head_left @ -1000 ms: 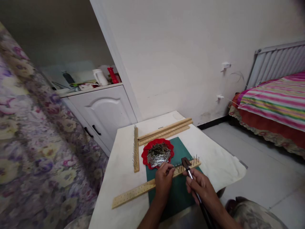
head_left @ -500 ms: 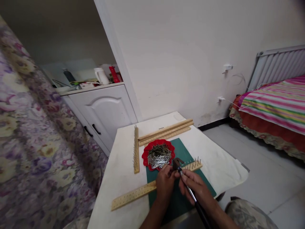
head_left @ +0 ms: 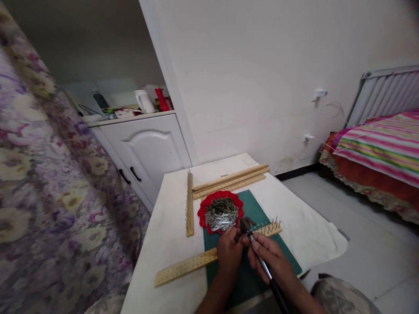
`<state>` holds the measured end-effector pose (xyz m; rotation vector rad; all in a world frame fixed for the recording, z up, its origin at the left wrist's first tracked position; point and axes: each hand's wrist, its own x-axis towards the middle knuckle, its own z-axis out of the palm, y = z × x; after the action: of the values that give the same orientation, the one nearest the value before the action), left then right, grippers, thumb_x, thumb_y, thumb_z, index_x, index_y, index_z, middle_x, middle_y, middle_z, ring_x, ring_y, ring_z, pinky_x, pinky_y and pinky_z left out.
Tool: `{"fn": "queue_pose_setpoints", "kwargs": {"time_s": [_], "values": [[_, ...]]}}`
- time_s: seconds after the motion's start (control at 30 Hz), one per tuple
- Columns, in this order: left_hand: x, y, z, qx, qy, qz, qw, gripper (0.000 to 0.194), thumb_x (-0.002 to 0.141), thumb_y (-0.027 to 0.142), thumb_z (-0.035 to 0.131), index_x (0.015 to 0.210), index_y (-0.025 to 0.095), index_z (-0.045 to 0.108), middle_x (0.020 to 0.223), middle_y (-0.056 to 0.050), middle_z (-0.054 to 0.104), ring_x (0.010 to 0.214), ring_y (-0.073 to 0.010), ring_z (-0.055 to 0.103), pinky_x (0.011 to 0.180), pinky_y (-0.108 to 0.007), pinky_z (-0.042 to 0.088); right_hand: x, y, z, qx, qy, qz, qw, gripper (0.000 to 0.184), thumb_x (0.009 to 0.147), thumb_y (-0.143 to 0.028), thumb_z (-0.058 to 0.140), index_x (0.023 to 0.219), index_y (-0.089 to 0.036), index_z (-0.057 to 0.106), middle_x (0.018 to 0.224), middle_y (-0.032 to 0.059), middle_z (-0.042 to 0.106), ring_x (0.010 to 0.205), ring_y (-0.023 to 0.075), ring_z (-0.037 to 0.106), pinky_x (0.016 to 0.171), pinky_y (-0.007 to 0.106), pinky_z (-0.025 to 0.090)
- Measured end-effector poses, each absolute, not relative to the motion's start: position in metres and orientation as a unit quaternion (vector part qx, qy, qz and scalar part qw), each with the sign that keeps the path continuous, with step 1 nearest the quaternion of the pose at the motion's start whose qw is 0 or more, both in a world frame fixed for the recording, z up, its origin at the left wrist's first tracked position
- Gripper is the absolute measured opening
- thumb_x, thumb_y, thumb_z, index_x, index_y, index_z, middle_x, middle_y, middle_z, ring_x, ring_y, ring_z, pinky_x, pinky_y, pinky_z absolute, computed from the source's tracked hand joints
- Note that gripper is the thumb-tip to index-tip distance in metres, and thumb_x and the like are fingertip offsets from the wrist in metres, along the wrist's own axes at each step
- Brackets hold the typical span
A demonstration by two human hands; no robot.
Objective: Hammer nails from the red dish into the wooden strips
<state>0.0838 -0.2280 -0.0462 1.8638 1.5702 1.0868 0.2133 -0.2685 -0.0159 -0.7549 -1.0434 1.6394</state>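
My right hand (head_left: 270,255) is closed round the shaft of a claw hammer (head_left: 264,267), its head just right of my left fingertips. My left hand (head_left: 230,247) is pinched over a wooden strip (head_left: 186,267) with rows of small holes; what its fingertips hold is hidden. Several nails stand upright in the strip's right end (head_left: 273,230). Under the strip lies a green cutting mat (head_left: 253,205). Just beyond my left hand is a red scalloped dish (head_left: 240,203) heaped with loose nails (head_left: 222,213).
A nail-studded strip (head_left: 190,209) lies to the left of the dish. Further wooden strips (head_left: 232,181) lie along the far side of the white-covered table (head_left: 170,192). A floral curtain (head_left: 65,187) hangs left, a cabinet (head_left: 150,152) stands behind, and a bed (head_left: 376,144) is at right.
The view has shifted slightly, so everything appears a little further right. Both hands and the hammer keep nearly the same position over the wooden strip.
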Motion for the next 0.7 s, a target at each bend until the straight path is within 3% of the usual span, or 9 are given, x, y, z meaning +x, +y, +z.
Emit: {"fn": "queue_pose_setpoints", "kwargs": {"time_s": [0.2,0.7], "values": [[0.085,-0.229,-0.046,0.682,0.569,0.402,0.224,0.012,0.067,0.01,0.045,0.062,0.017,0.054,0.065,0.002,0.054,0.063,-0.0122,0.049,0.058,-0.022,0.032,0.212,-0.27,-0.017,-0.314,-0.437,0.686,0.49,0.028,0.083,-0.043,0.05,0.088,-0.016,0.052,0.051,-0.0051,0.059,0.023,0.0025,0.034,0.027,0.016,0.014],[0.073,-0.241,-0.038,0.706,0.536,0.402,0.232,0.014,0.079,0.021,0.049,0.08,0.019,0.063,0.081,-0.002,0.06,0.075,-0.0149,0.055,0.067,-0.025,0.042,0.254,-0.277,-0.001,-0.336,-0.4,0.635,0.569,0.03,0.081,-0.042,0.055,0.096,-0.017,0.057,0.057,-0.0025,0.058,0.028,0.0032,0.035,0.031,0.019,0.016]]}}
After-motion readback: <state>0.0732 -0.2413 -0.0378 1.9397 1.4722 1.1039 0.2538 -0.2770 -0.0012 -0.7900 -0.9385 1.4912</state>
